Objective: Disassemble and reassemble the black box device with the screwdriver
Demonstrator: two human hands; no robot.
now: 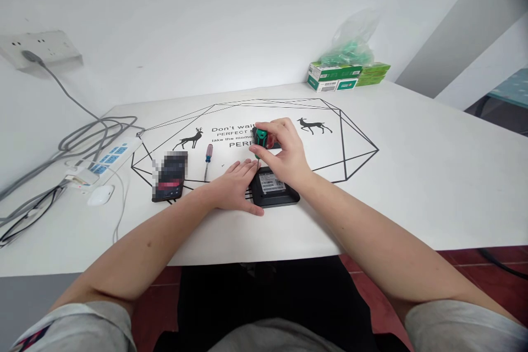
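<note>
A black device [274,190] with a white label lies on the white table, label side up. My right hand [284,148] grips the green and black handle of a screwdriver [260,140], which stands upright with its shaft down at the device's upper left corner. Against the device's left side rests my left hand [238,190], its fingers stretched out on the table and its thumb along the near edge. A second screwdriver [208,160] with a reddish-blue handle lies left of my hands. Further left is a phone [170,179], its screen partly blurred.
On the left are a power strip [113,159], grey cables [86,140], a white earphone case [101,194] and glasses [33,212]. Green and white boxes [334,76] with a plastic bag [352,44] stand at the back right, against the wall.
</note>
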